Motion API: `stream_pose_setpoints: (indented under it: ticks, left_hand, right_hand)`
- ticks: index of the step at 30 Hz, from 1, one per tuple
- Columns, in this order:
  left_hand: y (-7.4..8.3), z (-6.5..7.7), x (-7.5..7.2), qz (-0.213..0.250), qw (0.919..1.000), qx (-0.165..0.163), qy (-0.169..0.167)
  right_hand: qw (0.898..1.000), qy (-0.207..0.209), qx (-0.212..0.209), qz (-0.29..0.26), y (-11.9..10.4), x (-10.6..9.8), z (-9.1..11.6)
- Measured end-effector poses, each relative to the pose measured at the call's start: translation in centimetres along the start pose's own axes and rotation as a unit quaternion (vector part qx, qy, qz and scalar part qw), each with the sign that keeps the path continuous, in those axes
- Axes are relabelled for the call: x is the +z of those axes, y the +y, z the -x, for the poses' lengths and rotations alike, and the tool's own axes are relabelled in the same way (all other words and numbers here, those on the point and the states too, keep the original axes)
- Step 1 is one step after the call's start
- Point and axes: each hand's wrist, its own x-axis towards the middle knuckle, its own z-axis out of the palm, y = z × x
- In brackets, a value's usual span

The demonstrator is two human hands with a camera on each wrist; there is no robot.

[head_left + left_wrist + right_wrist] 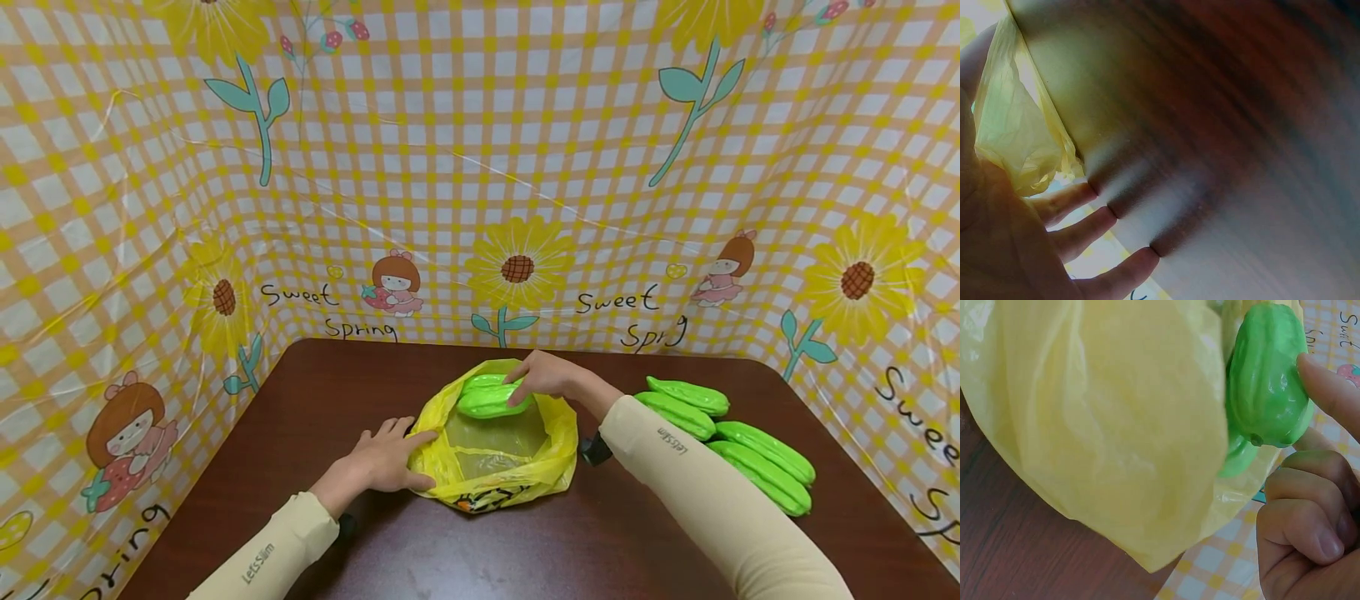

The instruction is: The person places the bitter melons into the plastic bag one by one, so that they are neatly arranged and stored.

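Note:
A yellow plastic bag [558,479] stands on the table with its mouth wide, showing its inside. My right hand [543,375] reaches over the far right rim. Its thumb and forefinger pinch a glossy, ridged green gourd [1269,375] at the bag's mouth; the other fingers are curled in. A second green gourd [1239,456] shows partly behind the first in the right wrist view. At the bag's left side, my left hand [382,457] is spread, thumb and forefinger against the plastic. In the left wrist view its other fingertips [1152,250] touch the tabletop.
Several more green gourds [765,475] lie grouped on the right of the dark brown table [360,542], beside my right forearm. Checked yellow-and-white cloth [465,192] with printed flowers and figures hangs around the back and sides.

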Motion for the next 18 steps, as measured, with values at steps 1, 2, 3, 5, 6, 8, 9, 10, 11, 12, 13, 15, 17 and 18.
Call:
stream_pose_setpoints:
  ticks: [1,2,3,5,6,8,9,10,11,12,13,15,17,18]
  left_hand:
    - [0.0,0.0,0.0,0.000,1.0000,0.000,0.000]
    - [0.0,0.0,0.0,0.000,1.0000,0.000,0.000]
    - [0.0,0.0,0.0,-0.001,1.0000,-0.001,-0.002]
    - [0.0,-0.1,0.0,-0.002,1.0000,-0.002,-0.002]
    - [0.0,-0.1,0.0,-0.001,1.0000,-0.001,-0.002]
    - [0.0,-0.1,0.1,-0.002,1.0000,-0.003,-0.003]
    - [-0.1,-0.1,0.1,-0.002,1.0000,-0.003,-0.004]
    - [-0.1,-0.1,0.1,-0.001,1.0000,-0.004,-0.004]
    - [-0.1,-0.1,0.2,0.000,1.0000,-0.004,-0.003]
    - [-0.1,-0.1,0.2,0.000,1.0000,-0.005,-0.004]
    - [-0.1,-0.2,0.2,0.001,1.0000,-0.006,-0.004]
    - [-0.1,-0.2,0.2,0.001,1.0000,-0.005,-0.004]
    - [0.0,-0.1,0.1,0.002,1.0000,-0.004,-0.003]
    - [0.0,-0.1,0.1,0.002,1.0000,-0.004,-0.003]
  right_hand:
    - [1.000,-0.001,0.001,0.002,0.0,0.1,-0.1]
    - [1.000,-0.002,0.001,0.006,0.1,0.2,-0.2]
    - [1.000,-0.002,0.002,0.008,0.2,0.2,-0.3]
    - [1.000,-0.001,0.002,0.013,0.2,0.4,-0.5]
    - [1.000,0.001,0.002,0.016,0.2,0.5,-0.5]
    - [1.000,0.004,0.002,0.024,0.2,0.7,-0.6]
    - [1.000,0.006,0.003,0.027,0.2,0.8,-0.6]
    - [0.999,0.008,0.004,0.031,0.2,0.9,-0.6]
    - [0.999,0.009,0.005,0.034,0.2,1.0,-0.7]
    - [0.999,0.011,0.006,0.038,0.1,1.1,-0.7]
    - [0.999,0.013,0.006,0.042,0.1,1.2,-0.7]
    - [0.999,0.015,0.005,0.049,0.1,1.5,-0.8]
    - [0.998,0.016,0.003,0.061,0.1,1.7,-1.0]
    - [0.998,0.017,0.003,0.067,0.1,1.8,-1.0]
